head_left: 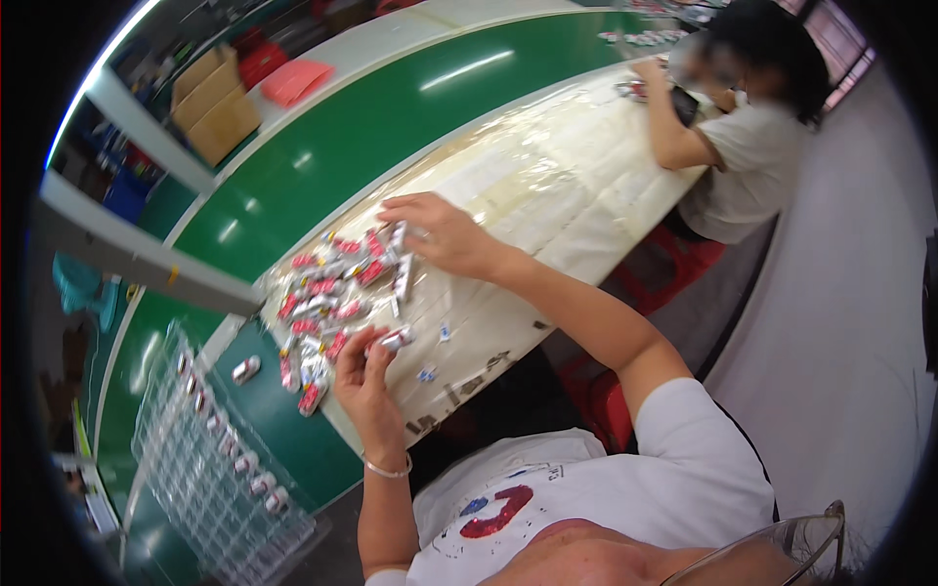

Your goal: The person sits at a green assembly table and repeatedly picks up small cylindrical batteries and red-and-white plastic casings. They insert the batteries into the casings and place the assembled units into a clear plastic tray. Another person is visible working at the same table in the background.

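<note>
My left hand (366,381) is closed around a small silver-and-white piece (396,339), shaped like a toy car, pinched between thumb and fingers. At the far right edge of the pile, my right hand (445,234) curves its thumb and fingers about another small silver piece (398,237); its exact kind is too small to tell. Between and left of both hands lies a loose pile of small red, white and silver pieces (322,286). A narrow silver-and-white piece (403,279) lies just below my right hand.
A clear plastic tray (200,479) with many cells stands at the left, a row of small pieces in it. One loose piece (246,369) lies on the green tabletop (283,420). A grey post (147,249) rises beyond the pile. A co-worker (752,137) sits far right.
</note>
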### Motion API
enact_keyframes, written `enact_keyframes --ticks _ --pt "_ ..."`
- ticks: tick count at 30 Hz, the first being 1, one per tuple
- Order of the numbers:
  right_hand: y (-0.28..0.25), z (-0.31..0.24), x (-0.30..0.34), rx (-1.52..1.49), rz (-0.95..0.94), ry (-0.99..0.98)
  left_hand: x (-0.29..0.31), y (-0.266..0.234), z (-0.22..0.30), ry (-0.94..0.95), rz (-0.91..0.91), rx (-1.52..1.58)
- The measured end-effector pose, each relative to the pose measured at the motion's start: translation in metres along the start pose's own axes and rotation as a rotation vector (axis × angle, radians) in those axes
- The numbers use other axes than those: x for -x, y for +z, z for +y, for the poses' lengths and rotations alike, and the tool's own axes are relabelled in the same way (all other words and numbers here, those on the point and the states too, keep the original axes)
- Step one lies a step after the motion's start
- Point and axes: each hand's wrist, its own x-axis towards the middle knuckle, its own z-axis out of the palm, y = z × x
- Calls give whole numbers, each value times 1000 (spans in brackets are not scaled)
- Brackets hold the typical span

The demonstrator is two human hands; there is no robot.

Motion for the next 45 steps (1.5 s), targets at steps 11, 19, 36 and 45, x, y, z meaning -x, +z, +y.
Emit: enact_keyframes --ticks 11,19,36,45 --pt "-57 46 31 101 86 102 6 -7 3 -37 -88 -57" --pt "-175 132 89 432 550 427 6 2 9 -52 -128 -231" --pt "-183 138 107 614 534 455 7 1 6 -45 -254 -333" --pt "-75 -7 66 -192 171 202 -4 11 13 12 -206 -85"
